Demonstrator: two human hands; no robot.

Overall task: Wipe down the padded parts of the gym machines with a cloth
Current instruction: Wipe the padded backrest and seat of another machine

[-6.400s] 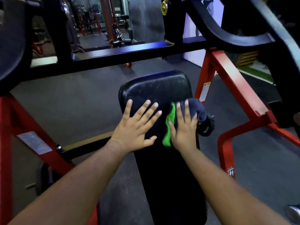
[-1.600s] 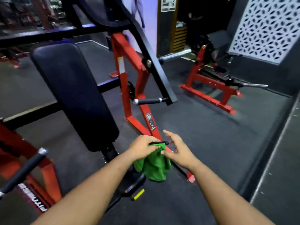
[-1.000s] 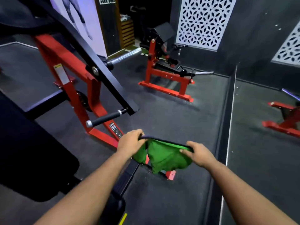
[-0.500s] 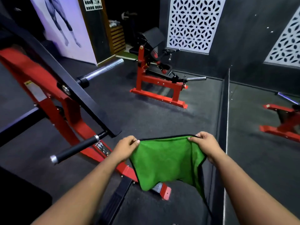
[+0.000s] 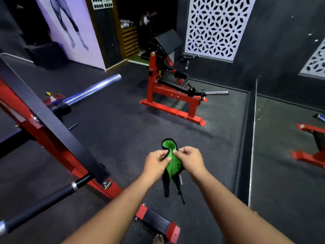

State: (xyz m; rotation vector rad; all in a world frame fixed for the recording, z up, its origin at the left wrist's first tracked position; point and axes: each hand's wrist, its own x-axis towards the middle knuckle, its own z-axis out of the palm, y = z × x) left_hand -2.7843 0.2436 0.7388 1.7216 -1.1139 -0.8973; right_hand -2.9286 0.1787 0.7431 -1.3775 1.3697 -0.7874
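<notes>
Head view, both hands [image 5: 173, 160] pinching green cloth [image 5: 173, 166], no readable writing

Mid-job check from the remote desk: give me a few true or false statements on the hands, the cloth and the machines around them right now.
1. Both hands pinch the green cloth. True: the left hand and the right hand hold it close together in the air.
2. The cloth is pressed flat on a black pad. False: it hangs bunched between the hands, above the floor.
3. A red-framed machine stands ahead, across the floor. True.
4. That machine's angled black pad is being wiped. False: neither hand is near it.
5. The chrome bar juts out on the person's right. False: it is on the left, on the near machine.
</notes>
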